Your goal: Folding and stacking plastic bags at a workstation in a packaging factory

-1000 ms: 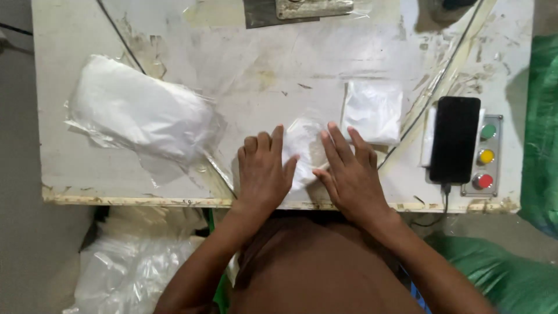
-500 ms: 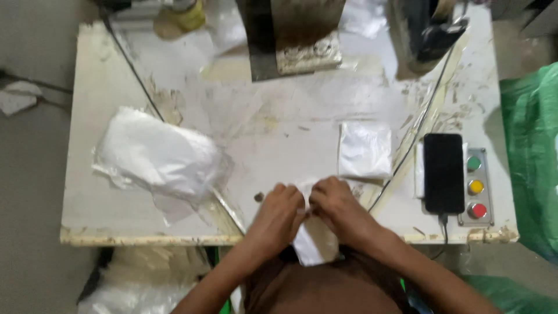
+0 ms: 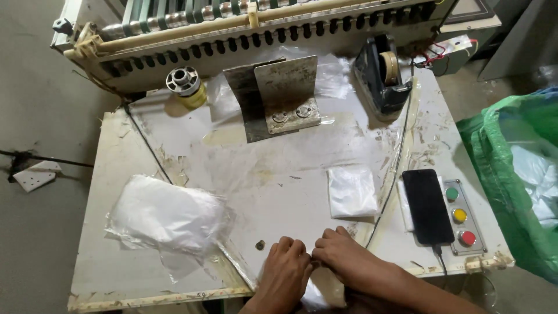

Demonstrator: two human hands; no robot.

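Both hands are working at the near edge of the table (image 3: 139,131), the left hand (image 3: 283,268) and right hand (image 3: 344,256) touching at the fingertips, with fingers curled and pinching together on a clear bag (image 3: 317,286) that is hanging partly over the edge. A bag stack (image 3: 165,216) is lying well to the left, a folded white packet (image 3: 352,192) is sitting just beyond the right hand, and a phone (image 3: 428,206) is resting beside a button box (image 3: 460,216) further right.

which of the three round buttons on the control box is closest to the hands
The red round button, at the near end of the grey control box beside the black phone. The yellow round button and green round button sit farther from the right hand.
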